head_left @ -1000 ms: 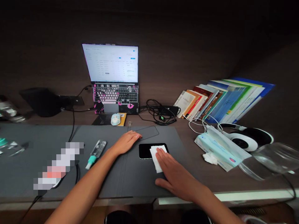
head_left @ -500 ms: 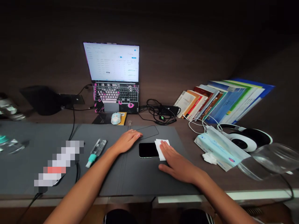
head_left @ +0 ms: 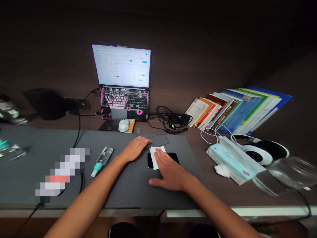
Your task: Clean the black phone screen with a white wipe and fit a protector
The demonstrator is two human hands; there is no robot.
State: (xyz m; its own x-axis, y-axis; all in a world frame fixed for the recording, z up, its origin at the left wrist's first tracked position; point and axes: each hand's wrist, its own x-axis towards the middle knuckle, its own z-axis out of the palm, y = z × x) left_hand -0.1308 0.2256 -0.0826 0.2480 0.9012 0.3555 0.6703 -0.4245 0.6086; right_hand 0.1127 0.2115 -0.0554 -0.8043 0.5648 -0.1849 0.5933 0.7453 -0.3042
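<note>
A black phone (head_left: pixel 173 158) lies face up on the grey desk mat (head_left: pixel 111 191). My right hand (head_left: pixel 169 168) holds a folded white tissue (head_left: pixel 155 160) pressed on the left part of its screen, fingers together and nearly flat, thumb out to the side. My left hand (head_left: pixel 135 148) rests on the mat up and left of the phone, fingers stretched out and holding nothing that I can see. Its fingertips are beside a thin clear sheet with a black outline (head_left: pixel 160 144), which looks like a screen protector; whether they touch it I cannot tell.
Left of my left arm lie a small spray bottle (head_left: pixel 102 161) and a blurred-out item. An open laptop (head_left: pixel 122 76) and a mouse (head_left: pixel 123 125) stand behind. To the right are books (head_left: pixel 223 109), a tissue pack (head_left: pixel 232 162), a crumpled tissue (head_left: pixel 222 170), headphones (head_left: pixel 257 152) and a clear container (head_left: pixel 284 175).
My right hand has slid the tissue leftward across the phone, from its right end to its left part, uncovering the right end. My left hand has stayed in place.
</note>
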